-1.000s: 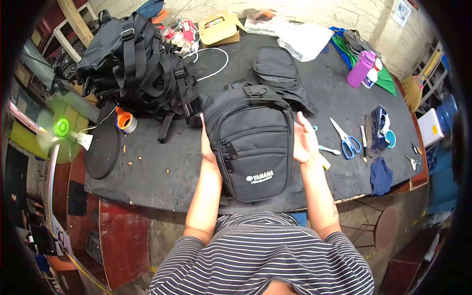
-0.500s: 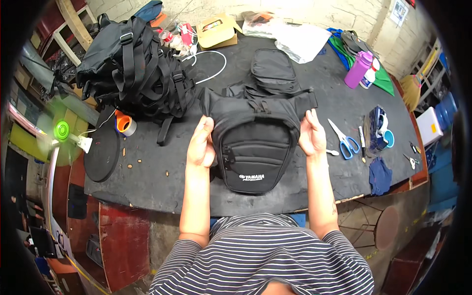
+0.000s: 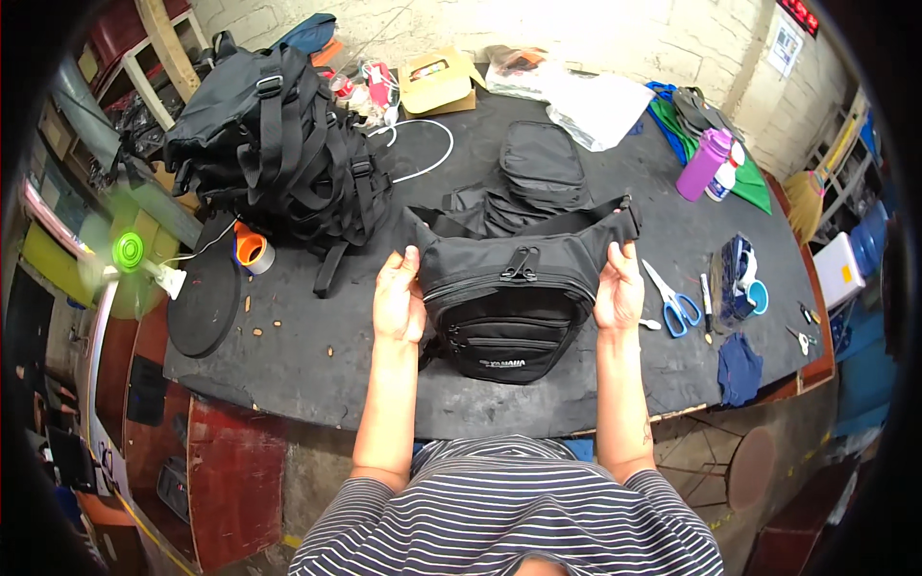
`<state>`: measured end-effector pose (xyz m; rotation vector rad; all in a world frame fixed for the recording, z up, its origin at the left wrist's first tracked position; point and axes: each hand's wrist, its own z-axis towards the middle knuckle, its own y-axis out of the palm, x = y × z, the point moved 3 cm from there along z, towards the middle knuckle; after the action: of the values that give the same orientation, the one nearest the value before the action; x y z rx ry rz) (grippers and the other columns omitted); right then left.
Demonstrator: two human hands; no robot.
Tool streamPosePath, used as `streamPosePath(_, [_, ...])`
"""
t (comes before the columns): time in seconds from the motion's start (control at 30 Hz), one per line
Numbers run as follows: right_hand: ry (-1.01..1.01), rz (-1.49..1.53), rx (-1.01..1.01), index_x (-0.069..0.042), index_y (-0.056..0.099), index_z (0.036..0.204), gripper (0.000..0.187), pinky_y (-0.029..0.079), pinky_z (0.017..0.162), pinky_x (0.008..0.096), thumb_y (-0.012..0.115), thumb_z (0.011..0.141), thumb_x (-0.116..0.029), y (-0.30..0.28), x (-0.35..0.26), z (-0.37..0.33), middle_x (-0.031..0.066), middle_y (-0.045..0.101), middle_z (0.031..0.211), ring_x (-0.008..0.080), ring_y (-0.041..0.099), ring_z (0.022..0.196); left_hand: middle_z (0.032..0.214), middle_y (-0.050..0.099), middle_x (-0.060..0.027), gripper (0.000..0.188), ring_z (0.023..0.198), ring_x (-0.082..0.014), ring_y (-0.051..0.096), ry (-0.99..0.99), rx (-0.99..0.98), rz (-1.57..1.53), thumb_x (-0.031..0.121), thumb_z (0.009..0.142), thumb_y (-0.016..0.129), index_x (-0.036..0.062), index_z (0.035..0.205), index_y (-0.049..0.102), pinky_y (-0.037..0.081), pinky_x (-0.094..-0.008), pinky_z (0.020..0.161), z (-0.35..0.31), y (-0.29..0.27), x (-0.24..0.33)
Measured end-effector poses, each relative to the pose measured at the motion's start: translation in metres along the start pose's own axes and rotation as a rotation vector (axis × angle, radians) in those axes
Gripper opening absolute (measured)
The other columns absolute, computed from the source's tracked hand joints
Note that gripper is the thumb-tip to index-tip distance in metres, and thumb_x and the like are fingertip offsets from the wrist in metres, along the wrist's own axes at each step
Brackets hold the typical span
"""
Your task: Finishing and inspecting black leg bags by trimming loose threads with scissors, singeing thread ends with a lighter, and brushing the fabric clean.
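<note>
So, a black bag (image 3: 509,322) is being held at the near middle of the table (image 3: 327,394), right in front of the striped shirt (image 3: 519,499). Its left side is being gripped by the left hand (image 3: 399,298), thumb pointing up along the edge, and its right side is being gripped by the right hand (image 3: 618,293). Fingers on both sides are being curled in behind the bag, so the tips are being hidden, and how tightly they're being squeezed can't be told. The top, with its zipper pulls (image 3: 521,264), is being tilted up, and the lower front is being angled away from view. Whether the bottom is being supported by the table can't be told either.

Just beyond it, a black pouch (image 3: 543,163) is being left lying flat. Over on the far left, a big heap of black bags (image 3: 279,154) is being kept, straps hanging everywhere, with a roll of tape (image 3: 259,259) being parked on its near side. To the right of the right hand, blue-handled scissors (image 3: 673,300) and a marker (image 3: 706,300) are being left lying, with a dark cloth (image 3: 740,370) being kept nearer the edge. A purple bottle (image 3: 704,168) is being kept far right, just beside a white bottle (image 3: 725,175).
</note>
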<state>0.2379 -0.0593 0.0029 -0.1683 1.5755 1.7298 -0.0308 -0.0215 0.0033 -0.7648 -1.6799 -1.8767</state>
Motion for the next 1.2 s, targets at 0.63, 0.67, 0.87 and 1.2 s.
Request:
streamPosePath(0.63, [0.205,-0.297,-0.336,-0.001,0.043,0.119,0.041,0.044,0.085,0.0239,0.061,0.085,-0.012,0.079,0.019,0.012,0.002,0.054,0.099,0.0098,0.053,0.093,0.109,0.049,-0.0032,0.042,0.1,-0.0126,0.047,-0.162,-0.043,0.337,0.029,0.087,0.06,0.0101,0.121,0.043,0.041,-0.0255,0.083,-0.04,0.005,-0.056])
streamPosePath(0.67, [0.285,-0.411,-0.548,0.0,0.043,0.121,0.047,0.044,0.083,0.0224,0.065,0.083,-0.016,0.079,0.028,0.007,0.0011,0.052,0.098,0.0081,0.052,0.091,0.119,0.048,-0.0051,0.047,0.111,-0.0166,0.045,-0.221,0.079,0.215,0.035,0.09,0.054,0.0125,0.128,0.039,0.04,-0.0302,0.09,-0.044,0.011,-0.06])
streamPosePath(0.87, [-0.161,-1.933,-1.166,0.0,0.023,0.139,0.11,0.027,0.104,0.0494,0.078,0.056,-0.049,0.141,0.033,-0.066,0.0273,0.028,0.138,0.0444,0.029,0.127,0.133,0.046,-0.0121,0.052,0.121,-0.0287,0.045,-0.285,0.05,-0.721,0.038,0.094,0.026,0.0046,0.129,0.044,0.034,-0.042,0.104,-0.038,-0.022,-0.075])
streamPosePath(1.2, [0.183,-1.731,-0.754,0.004,0.063,0.095,0.04,0.05,0.064,0.0323,0.068,0.06,-0.013,0.137,-0.024,-0.016,0.0152,0.064,0.073,0.0228,0.063,0.068,0.132,0.045,-0.0159,0.051,0.123,-0.0322,0.042,-0.518,-0.502,-0.512,0.037,0.094,0.042,0.0082,0.136,0.034,0.037,-0.0529,0.099,-0.016,-0.039,-0.06])
